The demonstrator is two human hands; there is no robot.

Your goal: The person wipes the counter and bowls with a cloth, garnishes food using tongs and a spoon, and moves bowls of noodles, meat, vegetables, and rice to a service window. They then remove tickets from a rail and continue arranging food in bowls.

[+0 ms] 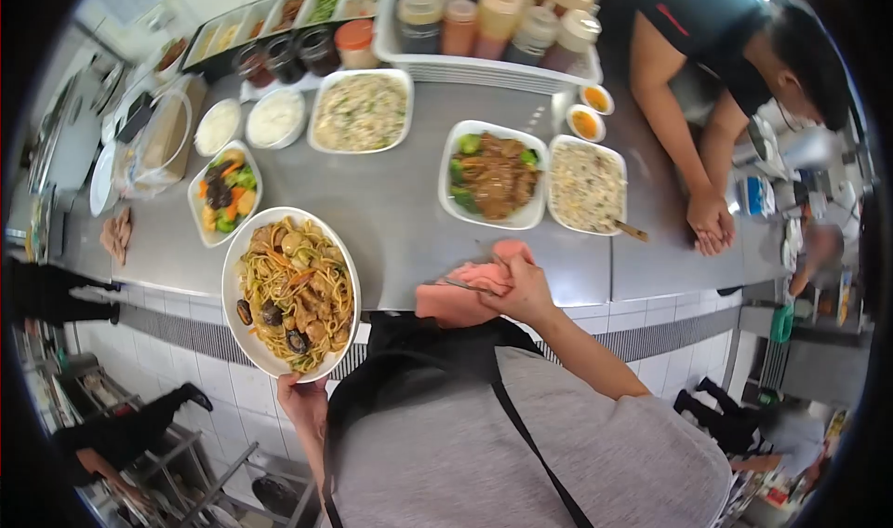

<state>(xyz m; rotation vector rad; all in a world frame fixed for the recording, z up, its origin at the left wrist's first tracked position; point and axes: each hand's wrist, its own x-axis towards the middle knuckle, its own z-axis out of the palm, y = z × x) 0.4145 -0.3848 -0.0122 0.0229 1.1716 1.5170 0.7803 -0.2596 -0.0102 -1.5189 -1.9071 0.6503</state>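
Note:
A white oval plate of noodles (296,294) with mushrooms and carrot strips rests in my left hand (304,400), whose fingers grip the plate's lower rim at the counter's front edge. My right hand (523,291) is closed on a pink cloth (456,303) and a thin metal utensil (472,286) lying across it. Beyond that hand are a square dish of meat and broccoli (498,176) and a dish of fried rice (588,186) with a spoon (632,231). A vegetable dish (226,195) sits just behind the noodle plate.
Farther back on the steel counter (409,240) are two rice bowls (276,117), a large fried rice dish (361,111), sauce bottles in a white tray (493,72) and two small sauce cups (585,123). A person leans on the counter at right, hands (711,221) together.

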